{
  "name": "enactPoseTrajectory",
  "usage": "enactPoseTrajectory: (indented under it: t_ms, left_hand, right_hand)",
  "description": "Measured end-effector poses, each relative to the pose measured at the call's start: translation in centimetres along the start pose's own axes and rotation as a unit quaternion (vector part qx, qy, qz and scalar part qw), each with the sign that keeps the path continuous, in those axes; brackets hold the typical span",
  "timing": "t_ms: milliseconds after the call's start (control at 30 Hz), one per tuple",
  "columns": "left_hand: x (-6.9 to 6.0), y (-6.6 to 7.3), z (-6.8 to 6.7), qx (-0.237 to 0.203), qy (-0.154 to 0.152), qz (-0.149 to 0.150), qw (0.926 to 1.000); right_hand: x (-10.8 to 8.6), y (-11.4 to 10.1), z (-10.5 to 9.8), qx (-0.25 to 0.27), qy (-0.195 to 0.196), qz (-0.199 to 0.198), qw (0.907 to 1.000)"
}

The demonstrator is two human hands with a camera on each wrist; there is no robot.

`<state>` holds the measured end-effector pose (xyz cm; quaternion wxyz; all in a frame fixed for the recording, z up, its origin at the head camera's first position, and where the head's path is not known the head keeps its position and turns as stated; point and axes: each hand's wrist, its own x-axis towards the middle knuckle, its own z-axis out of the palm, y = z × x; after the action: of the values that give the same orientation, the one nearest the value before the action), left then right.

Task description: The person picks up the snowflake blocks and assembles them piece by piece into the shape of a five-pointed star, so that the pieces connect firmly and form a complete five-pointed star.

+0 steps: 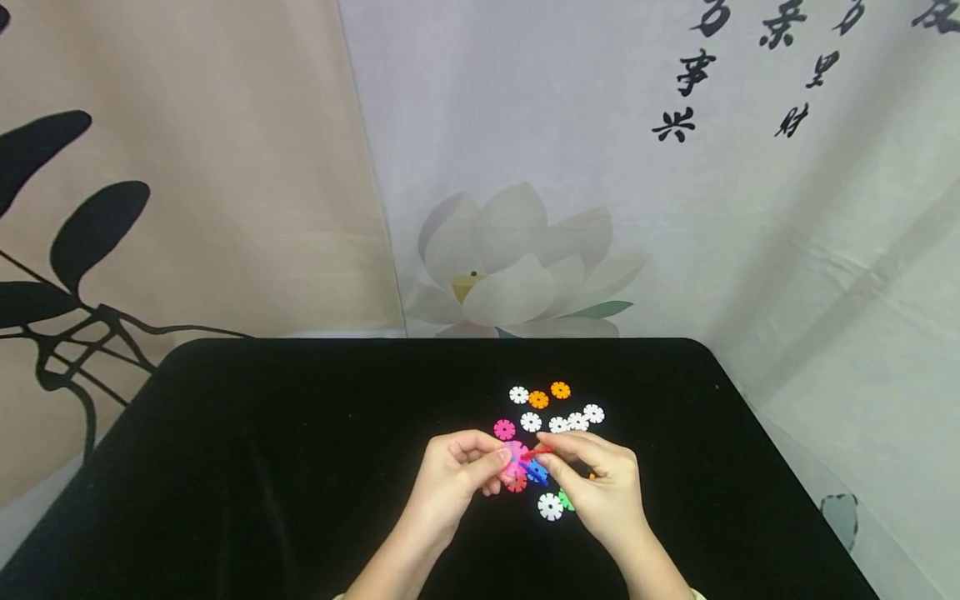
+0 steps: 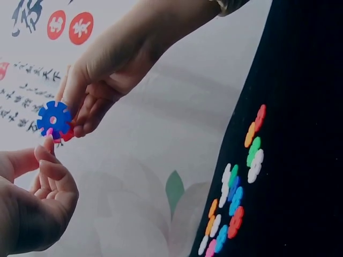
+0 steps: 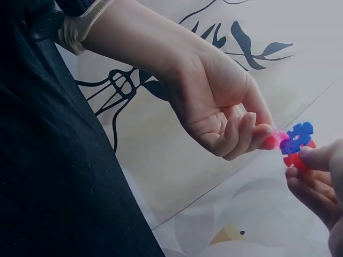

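Observation:
Above the black table, my left hand (image 1: 456, 473) pinches a pink notched disc (image 1: 514, 455) between thumb and fingers. My right hand (image 1: 603, 483) pinches a red notched disc (image 1: 542, 452), seen nearly edge-on in the head view. Between the hands is a blue notched disc (image 2: 53, 118), facing the left wrist camera. In the right wrist view the blue disc touches the pink disc (image 3: 278, 139) on one side and the red disc (image 3: 293, 160) on the other. How far their slots fit into each other is hidden by the fingertips.
Loose notched discs lie on the black table (image 1: 262, 467) around and beyond the hands: several white ones (image 1: 531, 422), orange ones (image 1: 538, 400), a pink one (image 1: 504, 429) and a green one (image 1: 566, 499). Behind the table hangs a printed curtain (image 1: 540, 125).

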<state>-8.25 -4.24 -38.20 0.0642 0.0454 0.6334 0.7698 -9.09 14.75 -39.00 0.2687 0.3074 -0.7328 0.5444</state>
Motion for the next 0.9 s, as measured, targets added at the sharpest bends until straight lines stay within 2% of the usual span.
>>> enactPoseTrajectory:
  t_ms: [100, 267, 433, 567, 733, 900]
  left_hand:
    - [0.0, 0.1, 0.0, 0.001, -0.004, 0.0, 1.0]
    - [0.0, 0.2, -0.1, 0.008, -0.004, 0.006, 0.9999]
    - [0.0, 0.2, 0.2, 0.011, 0.002, 0.004, 0.9999]
    - [-0.1, 0.3, 0.4, 0.018, 0.021, -0.011, 0.9996]
    - [-0.3, 0.2, 0.7, 0.014, 0.03, -0.014, 0.9994]
    - [-0.4, 0.0, 0.9, -0.006, 0.023, -0.005, 0.9997]
  right_hand:
    - [0.1, -0.2, -0.3, 0.003, -0.006, 0.022, 0.9997]
    - [0.0, -0.2, -0.3, 0.012, -0.014, 0.026, 0.9995]
    - [-0.2, 0.1, 0.1, -0.005, 0.0, -0.018, 0.9998]
    - [-0.4, 0.5, 0.6, -0.016, 0.019, -0.065, 0.9976]
    - [-0.6, 0.5, 0.9, -0.012, 0.028, -0.084, 0.996]
    - [-0.7, 0.5, 0.9, -0.039, 0.032, -0.096, 0.9942]
